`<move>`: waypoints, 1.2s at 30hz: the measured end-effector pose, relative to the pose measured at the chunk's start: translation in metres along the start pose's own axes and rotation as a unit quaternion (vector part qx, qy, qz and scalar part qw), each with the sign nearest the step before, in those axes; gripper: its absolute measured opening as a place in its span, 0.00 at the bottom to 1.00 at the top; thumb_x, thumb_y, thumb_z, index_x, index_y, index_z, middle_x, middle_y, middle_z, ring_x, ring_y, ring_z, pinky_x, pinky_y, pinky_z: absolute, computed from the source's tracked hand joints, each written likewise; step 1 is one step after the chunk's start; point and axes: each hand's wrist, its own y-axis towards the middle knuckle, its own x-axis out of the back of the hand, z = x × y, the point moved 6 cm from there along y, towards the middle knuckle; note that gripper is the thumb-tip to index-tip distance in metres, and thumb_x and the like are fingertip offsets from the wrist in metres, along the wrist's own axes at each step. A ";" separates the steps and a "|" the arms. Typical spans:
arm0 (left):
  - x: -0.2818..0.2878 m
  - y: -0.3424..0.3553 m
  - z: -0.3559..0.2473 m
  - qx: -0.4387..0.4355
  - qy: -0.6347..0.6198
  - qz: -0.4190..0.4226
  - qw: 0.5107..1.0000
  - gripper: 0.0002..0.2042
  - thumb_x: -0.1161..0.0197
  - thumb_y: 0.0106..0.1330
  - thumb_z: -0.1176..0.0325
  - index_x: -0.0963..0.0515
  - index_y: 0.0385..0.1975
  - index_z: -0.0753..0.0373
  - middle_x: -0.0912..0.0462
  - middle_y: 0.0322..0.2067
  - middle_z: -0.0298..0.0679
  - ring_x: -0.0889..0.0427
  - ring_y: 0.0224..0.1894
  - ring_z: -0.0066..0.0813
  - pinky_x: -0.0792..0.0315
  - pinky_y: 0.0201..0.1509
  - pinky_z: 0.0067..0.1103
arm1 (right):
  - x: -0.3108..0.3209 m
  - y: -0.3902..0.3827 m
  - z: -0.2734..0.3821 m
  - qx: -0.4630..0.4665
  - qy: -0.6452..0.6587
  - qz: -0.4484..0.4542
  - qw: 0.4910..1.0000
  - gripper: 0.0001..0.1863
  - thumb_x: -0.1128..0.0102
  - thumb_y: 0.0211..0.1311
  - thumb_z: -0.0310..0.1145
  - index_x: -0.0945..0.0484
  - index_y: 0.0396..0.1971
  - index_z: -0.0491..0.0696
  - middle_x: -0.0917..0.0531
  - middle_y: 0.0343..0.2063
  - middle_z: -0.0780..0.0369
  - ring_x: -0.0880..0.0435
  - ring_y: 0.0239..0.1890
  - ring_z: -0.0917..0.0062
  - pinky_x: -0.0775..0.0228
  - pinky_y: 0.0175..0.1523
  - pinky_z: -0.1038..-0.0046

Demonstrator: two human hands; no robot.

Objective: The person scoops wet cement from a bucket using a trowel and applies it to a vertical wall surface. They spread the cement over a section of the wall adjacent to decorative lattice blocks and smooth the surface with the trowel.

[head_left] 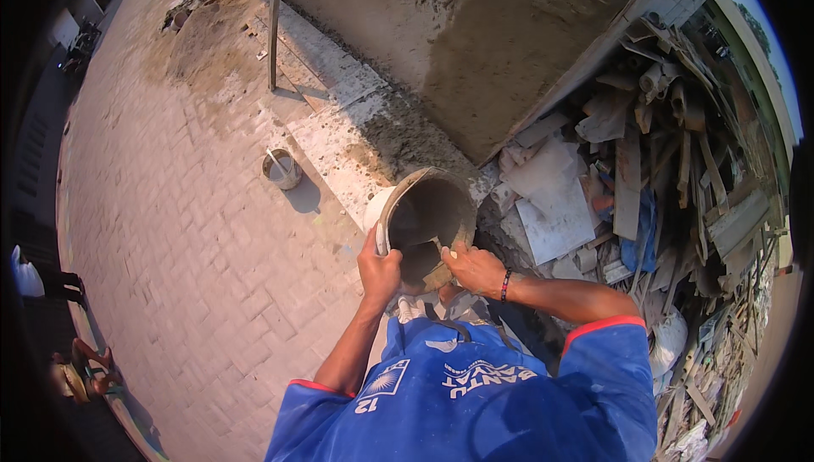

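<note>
A large pale bucket (376, 209), its rim and inside coated with grey mortar, is tipped so that its mouth shows in front of me. My left hand (379, 270) is closed on the bucket's left rim, thumb toward the mouth. My right hand (476, 270) is closed at the right side of the mouth. From its fingers a trowel (417, 257) reaches into the bucket, its handle mostly covered by the hand. Damp mortar lies low inside the mouth, and the bucket's bottom is in shadow.
A small bucket (281, 169) with a stick-like tool stands on the paving to the left. Ahead rises a partly plastered wall (517, 38) above a mortar-splashed ledge (339, 127). An upright post (274, 30) stands nearby. Scrap wood and rubble (627, 174) crowd the right side.
</note>
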 end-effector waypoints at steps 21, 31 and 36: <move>-0.057 -0.006 -0.004 -0.147 0.166 -0.010 0.975 0.32 0.43 0.50 0.79 0.27 0.61 0.58 0.36 0.63 0.68 0.29 0.62 0.59 0.29 0.59 0.33 | 0.061 -0.018 -0.069 -0.115 0.003 -0.076 0.990 0.16 0.45 0.56 0.29 0.27 0.43 0.36 0.21 0.30 0.49 0.20 0.34 0.52 0.27 0.33 0.56; -0.060 0.003 -0.043 -0.237 0.106 0.015 0.966 0.33 0.43 0.48 0.81 0.27 0.60 0.55 0.39 0.65 0.67 0.29 0.62 0.60 0.27 0.57 0.32 | 0.049 0.010 -0.110 -0.096 -0.045 -0.020 0.994 0.17 0.44 0.54 0.35 0.23 0.38 0.36 0.18 0.29 0.45 0.17 0.35 0.52 0.23 0.38 0.58; -0.059 -0.002 -0.063 -0.252 0.168 0.040 0.952 0.33 0.42 0.47 0.81 0.26 0.60 0.56 0.41 0.66 0.66 0.27 0.60 0.57 0.25 0.54 0.31 | 0.011 0.006 -0.120 -0.088 0.148 -0.023 0.985 0.23 0.40 0.55 0.38 0.26 0.47 0.39 0.17 0.33 0.43 0.17 0.41 0.49 0.24 0.44 0.54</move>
